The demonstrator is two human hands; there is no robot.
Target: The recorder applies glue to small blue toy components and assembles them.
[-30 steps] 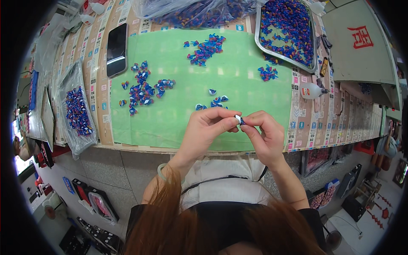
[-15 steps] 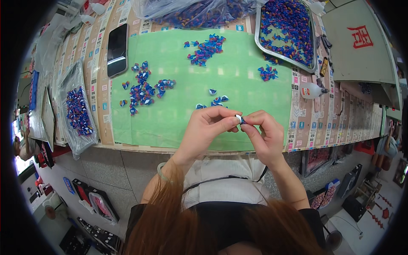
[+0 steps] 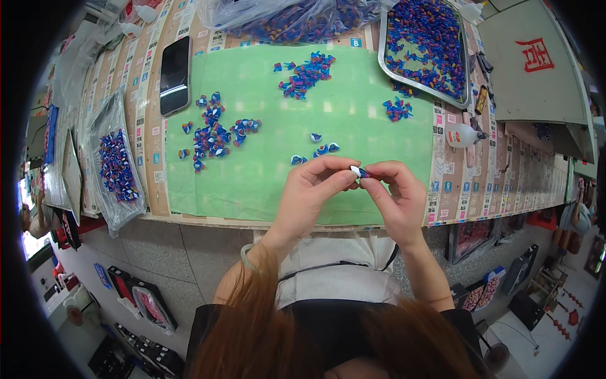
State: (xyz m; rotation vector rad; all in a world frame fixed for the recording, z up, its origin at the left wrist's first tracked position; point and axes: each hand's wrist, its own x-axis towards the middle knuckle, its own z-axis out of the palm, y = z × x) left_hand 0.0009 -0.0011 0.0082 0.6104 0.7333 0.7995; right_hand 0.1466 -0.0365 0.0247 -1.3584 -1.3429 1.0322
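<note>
Both hands meet over the near part of a green sheet (image 3: 271,183). Between their fingertips is a small white-and-blue piece (image 3: 357,172). My left hand (image 3: 310,192) pinches its white side between thumb and forefinger. From the other side, my right hand (image 3: 399,197) grips the blue end the same way; the fingers partly cover it. Just beyond the left fingers lie a few similar blue-and-white pieces (image 3: 325,150), and a single one (image 3: 315,137) sits a little farther off. A larger cluster of blue, white and orange pieces (image 3: 213,139) rests at the left of the sheet.
Farther back are a pile of small blue-and-red parts (image 3: 308,76), another small pile (image 3: 398,109), a metal tray (image 3: 380,47) and a plastic bag (image 3: 290,19) of parts. A phone (image 3: 175,76) and a filled plastic-lined tray (image 3: 117,218) stand left, a squeeze bottle (image 3: 463,135) right.
The piece has turned slightly between the fingertips, showing more of its white side. My right hand has shifted a little to the right; the piles look the same.
</note>
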